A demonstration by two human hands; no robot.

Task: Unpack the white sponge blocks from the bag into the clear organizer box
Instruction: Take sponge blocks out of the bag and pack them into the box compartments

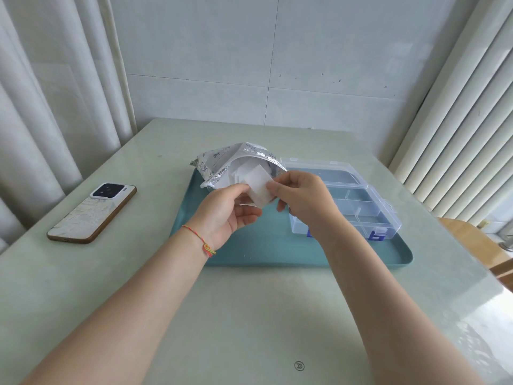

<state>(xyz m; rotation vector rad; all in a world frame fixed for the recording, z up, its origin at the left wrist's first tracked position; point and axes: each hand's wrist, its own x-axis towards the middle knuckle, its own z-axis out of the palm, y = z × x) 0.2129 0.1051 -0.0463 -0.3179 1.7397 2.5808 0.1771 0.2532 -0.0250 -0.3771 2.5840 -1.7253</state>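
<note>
Block: white sponge block [259,190] held in the air between both hands, just in front of the bag mouth and above the teal tray [277,251].
Left hand: left hand [226,212] cups the block from below and left, fingers [241,188] curled onto its near-left edge.
Right hand: right hand [302,195] pinches the block's right edge, thumb and forefinger closed on it; the other fingers hang loosely curled.
Bag: foil bag [219,162] lies on the tray's far-left part, mouth open toward the person; more white blocks [244,169] show inside.
Box: clear organizer box [361,207] sits open on the tray's right side, lid laid back; compartments in view appear empty, though the right forearm hides the near-left part.
Key relation: box lies right of and below the held block, with the right hand between block and box, so the right hand is the nearer carrier. The block's broad face tilts up toward the person.
Progress: early by my judgement; no block seen in the box.
Other: phone [91,213] lies face down on the surface [249,315], well left of the tray.
</note>
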